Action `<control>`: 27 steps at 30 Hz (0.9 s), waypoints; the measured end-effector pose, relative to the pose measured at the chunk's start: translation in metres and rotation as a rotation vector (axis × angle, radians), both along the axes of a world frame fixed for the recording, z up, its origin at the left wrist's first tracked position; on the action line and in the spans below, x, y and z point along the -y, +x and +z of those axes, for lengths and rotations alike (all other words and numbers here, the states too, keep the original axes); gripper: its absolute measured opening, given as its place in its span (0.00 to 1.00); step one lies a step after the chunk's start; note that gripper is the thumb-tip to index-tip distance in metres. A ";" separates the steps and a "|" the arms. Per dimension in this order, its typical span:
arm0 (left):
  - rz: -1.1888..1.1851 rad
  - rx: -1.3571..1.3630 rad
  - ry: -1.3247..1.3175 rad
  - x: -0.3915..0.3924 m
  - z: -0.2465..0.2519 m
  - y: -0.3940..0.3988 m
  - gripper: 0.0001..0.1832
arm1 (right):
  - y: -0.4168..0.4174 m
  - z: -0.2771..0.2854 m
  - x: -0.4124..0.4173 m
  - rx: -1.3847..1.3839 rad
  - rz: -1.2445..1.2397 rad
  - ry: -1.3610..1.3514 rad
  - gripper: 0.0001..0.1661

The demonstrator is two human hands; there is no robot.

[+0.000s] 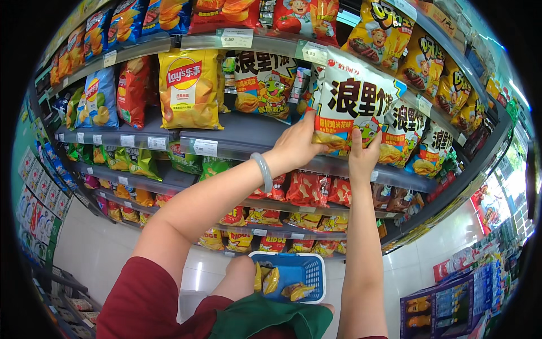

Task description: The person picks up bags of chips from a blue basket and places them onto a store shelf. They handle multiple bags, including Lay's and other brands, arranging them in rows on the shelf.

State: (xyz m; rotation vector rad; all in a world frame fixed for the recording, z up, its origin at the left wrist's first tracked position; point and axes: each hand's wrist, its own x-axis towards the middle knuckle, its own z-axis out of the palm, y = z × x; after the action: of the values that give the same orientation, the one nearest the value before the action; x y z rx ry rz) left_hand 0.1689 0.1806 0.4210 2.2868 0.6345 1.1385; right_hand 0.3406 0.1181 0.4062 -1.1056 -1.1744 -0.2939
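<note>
A white snack bag [360, 80] with large black characters is held upright at the shelf's front edge, its lower end orange and blue. My left hand [298, 137] grips its lower left side, with a pale bangle [263, 171] on that wrist. At its lower right, my right hand [364, 154] has the thumb on the printed front; the other fingers are partly hidden. Matching bags [400, 135] stand just to the right on the same shelf. Another matching bag [266, 87] stands left of my left hand, beside a yellow Lay's chip bag [190, 89].
Chip bags [379, 40] fill the shelf above, behind a price-tag rail [271, 40]. Red snack packs [309, 186] hang below. A blue plastic basket [315, 275] with several yellow packets [271, 279] stands on the floor by my legs. Crated bottles [449, 303] stand at lower right.
</note>
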 end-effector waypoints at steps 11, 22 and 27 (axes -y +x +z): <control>-0.010 -0.052 0.038 -0.035 -0.016 0.005 0.39 | 0.009 -0.002 -0.011 -0.026 0.080 -0.303 0.44; -0.130 -0.025 -0.069 -0.026 0.012 -0.004 0.38 | 0.007 0.088 -0.021 -0.272 0.110 0.065 0.30; -0.027 0.592 -0.056 -0.023 0.068 0.006 0.32 | 0.019 0.083 -0.016 -0.260 0.155 0.008 0.25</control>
State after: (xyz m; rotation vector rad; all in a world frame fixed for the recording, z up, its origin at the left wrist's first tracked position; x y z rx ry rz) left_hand 0.1746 0.2041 0.4891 1.7670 0.3910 1.6563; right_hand 0.3595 0.1341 0.4896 -1.0064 -1.0182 -0.0329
